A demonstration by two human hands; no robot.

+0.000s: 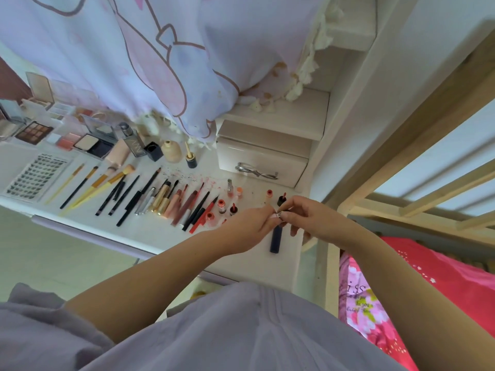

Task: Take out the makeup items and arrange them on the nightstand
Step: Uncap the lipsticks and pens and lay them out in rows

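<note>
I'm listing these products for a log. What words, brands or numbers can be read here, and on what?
"iSS": partial pink lettering on the floral fabric; the smaller lines below are too blurred.
Large letters on the grey bottle: unclear.
Print atop the lash card: too small.
Barcode on the small item both hands pinch: digits unreadable.

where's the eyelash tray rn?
Head view, far left of the nightstand: the eyelash tray lies flat near the front edge, just left of the yellow-handled brushes and below the eyeshadow palette.
</note>
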